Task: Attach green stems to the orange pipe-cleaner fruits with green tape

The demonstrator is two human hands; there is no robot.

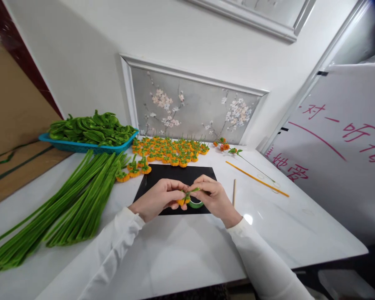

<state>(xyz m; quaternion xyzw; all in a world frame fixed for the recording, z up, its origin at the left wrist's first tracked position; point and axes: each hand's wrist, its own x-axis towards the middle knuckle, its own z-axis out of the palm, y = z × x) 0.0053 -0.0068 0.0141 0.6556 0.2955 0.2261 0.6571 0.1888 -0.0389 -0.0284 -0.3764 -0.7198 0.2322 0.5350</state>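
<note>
My left hand (158,198) and my right hand (212,196) meet over a black mat (175,173) on the white table (187,246). Both pinch a small orange and green pipe-cleaner piece (184,199) between their fingertips. A roll of green tape (196,204) lies under my right hand's fingers; whether they grip it I cannot tell. Both sleeves are white.
A long bundle of green pipe cleaners (65,204) lies at the left. A blue tray (81,146) holds green loops. Several finished orange pieces (168,152) cover the back. A thin orange stick (256,178), a short wooden stick (234,192) and a flower stem (237,152) lie at the right.
</note>
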